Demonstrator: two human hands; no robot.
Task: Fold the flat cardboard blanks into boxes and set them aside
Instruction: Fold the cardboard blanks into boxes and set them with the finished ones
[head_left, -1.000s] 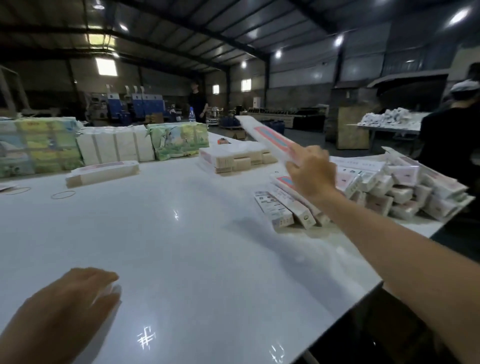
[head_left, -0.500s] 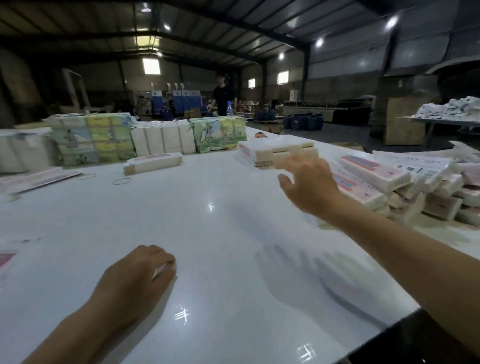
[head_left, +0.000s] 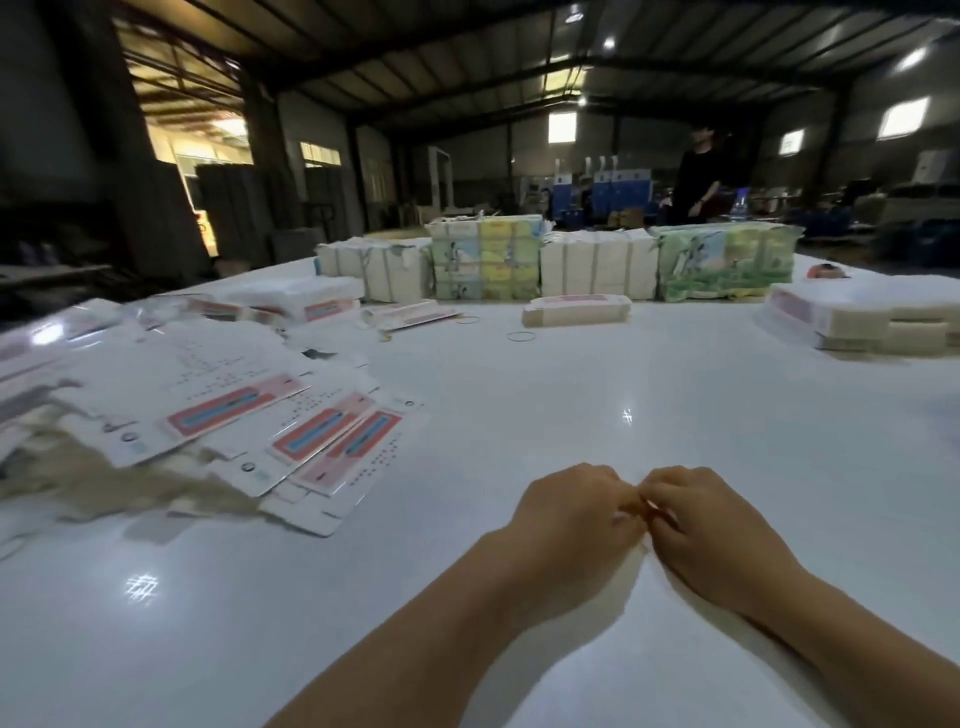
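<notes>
Flat cardboard blanks (head_left: 291, 431), white with red and blue panels, lie fanned in a loose pile on the left of the white table (head_left: 571, 395). A neater stack of blanks (head_left: 872, 317) sits at the far right. One long white carton (head_left: 576, 309) lies alone toward the back. My left hand (head_left: 571, 519) and my right hand (head_left: 711, 525) meet low in the middle, above bare table. Both have curled fingers, and their fingertips touch each other. I cannot tell whether something small is pinched between them. Neither hand touches a blank.
Printed tissue packs (head_left: 485, 260) and plain white bundles (head_left: 597, 270) line the table's back. Rubber bands (head_left: 521, 336) lie near the lone carton. A person in black (head_left: 698, 176) stands beyond the table. Bare table surface lies between my hands and the back row.
The view has swung left, off the pile of folded boxes at the right. My right hand let go of a box there and came back to meet my left hand.
</notes>
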